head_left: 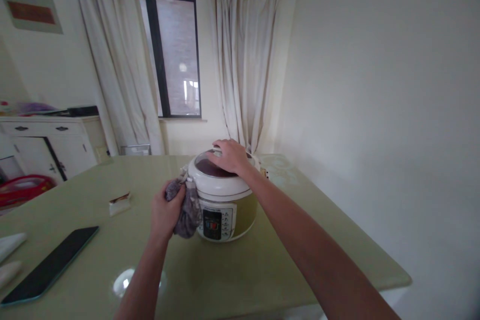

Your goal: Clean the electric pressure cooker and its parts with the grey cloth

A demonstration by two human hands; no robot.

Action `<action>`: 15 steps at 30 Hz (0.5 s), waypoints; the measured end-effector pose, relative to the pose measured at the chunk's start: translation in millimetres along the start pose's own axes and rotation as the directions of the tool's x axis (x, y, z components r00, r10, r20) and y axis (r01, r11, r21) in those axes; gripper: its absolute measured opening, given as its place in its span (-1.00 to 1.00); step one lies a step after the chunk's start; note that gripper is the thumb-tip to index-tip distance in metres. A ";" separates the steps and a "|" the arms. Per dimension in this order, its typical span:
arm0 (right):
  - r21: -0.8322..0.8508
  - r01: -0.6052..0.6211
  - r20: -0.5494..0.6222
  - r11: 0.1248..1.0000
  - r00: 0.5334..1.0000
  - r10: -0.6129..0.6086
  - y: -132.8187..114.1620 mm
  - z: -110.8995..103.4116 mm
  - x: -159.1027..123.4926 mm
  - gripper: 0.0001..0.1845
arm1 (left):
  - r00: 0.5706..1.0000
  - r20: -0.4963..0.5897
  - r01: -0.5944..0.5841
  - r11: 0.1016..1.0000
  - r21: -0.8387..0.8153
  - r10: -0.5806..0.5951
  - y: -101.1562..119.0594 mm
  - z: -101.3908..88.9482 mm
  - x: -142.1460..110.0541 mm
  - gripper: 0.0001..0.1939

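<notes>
A white rice cooker (224, 190) with a dark-centred lid and a front control panel (217, 222) stands upright on the pale green table (210, 280). My left hand (167, 210) is closed around a grey cloth (188, 215), which it presses against the cooker's left side near the rim. On top of the lid, my right hand (229, 156) has its fingers curled at the handle, which it mostly hides. The lid sits on the cooker. What lies inside cannot be seen.
Left on the table lie a dark flat board (52, 262), a small white packet (120, 202) and white objects (11, 247) at the frame's edge. A white wall (375, 100) borders the right side. Curtains (247, 55) and a cabinet (71, 145) stand behind.
</notes>
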State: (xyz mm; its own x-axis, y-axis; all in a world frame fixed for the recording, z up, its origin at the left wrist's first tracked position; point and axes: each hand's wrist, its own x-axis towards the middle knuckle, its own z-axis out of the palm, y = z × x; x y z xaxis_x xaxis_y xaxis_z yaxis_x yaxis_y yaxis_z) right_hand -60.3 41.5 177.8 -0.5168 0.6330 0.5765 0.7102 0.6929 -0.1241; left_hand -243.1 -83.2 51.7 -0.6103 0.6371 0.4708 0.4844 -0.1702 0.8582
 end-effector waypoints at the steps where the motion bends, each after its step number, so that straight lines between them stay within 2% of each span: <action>1: -0.009 0.007 -0.002 1.000 1.000 -0.007 -0.5 0.1 -0.4 -0.43 | 1.000 0.004 0.027 0.999 0.024 -0.027 -13.4 3.1 3.8 -0.57; 3: -0.027 0.012 -0.005 1.000 1.000 -0.012 -1.9 0.5 -1.1 -0.44 | 0.994 0.022 0.108 0.990 0.091 -0.110 -38.7 9.3 3.9 -0.62; 5: -0.041 0.008 -0.007 0.999 1.000 -0.009 -3.1 1.0 -1.6 -0.46 | 0.983 0.066 0.157 0.974 0.163 -0.170 -57.1 13.7 -6.3 -0.66; 8: -0.054 0.007 -0.017 0.999 1.000 -0.008 -4.2 2.0 -1.7 -0.47 | 0.985 0.038 0.153 0.953 0.261 -0.169 -63.3 15.0 -32.4 -0.62; 10: -0.062 0.010 -0.019 0.998 1.000 -0.012 -4.3 2.5 -1.5 -0.48 | 0.992 -0.012 0.127 0.953 0.275 -0.128 -52.6 13.3 -48.4 -0.58; 12: -0.068 0.011 -0.018 0.998 1.000 -0.012 -4.1 2.7 -1.3 -0.49 | 0.994 -0.086 0.083 0.960 0.269 -0.062 -33.0 11.6 -58.4 -0.56; 13: -0.070 0.012 -0.017 0.997 1.000 -0.013 -4.1 2.7 -1.2 -0.49 | 0.992 -0.129 0.036 0.964 0.265 -0.002 -21.1 11.2 -60.9 -0.56; 15: -0.075 0.013 -0.018 0.997 1.000 -0.014 -4.0 2.6 -1.0 -0.49 | 0.962 -0.179 -0.148 0.947 0.286 0.205 3.8 12.6 -62.3 -0.60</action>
State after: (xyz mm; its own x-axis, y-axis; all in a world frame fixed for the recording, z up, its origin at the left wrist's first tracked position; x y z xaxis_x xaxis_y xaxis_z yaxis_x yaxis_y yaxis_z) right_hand -63.8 39.0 175.6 -0.5183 0.6167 0.5924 0.7371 0.6734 -0.0561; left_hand -195.3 -114.1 23.0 -0.6005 0.4432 0.6656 0.7282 -0.0407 0.6841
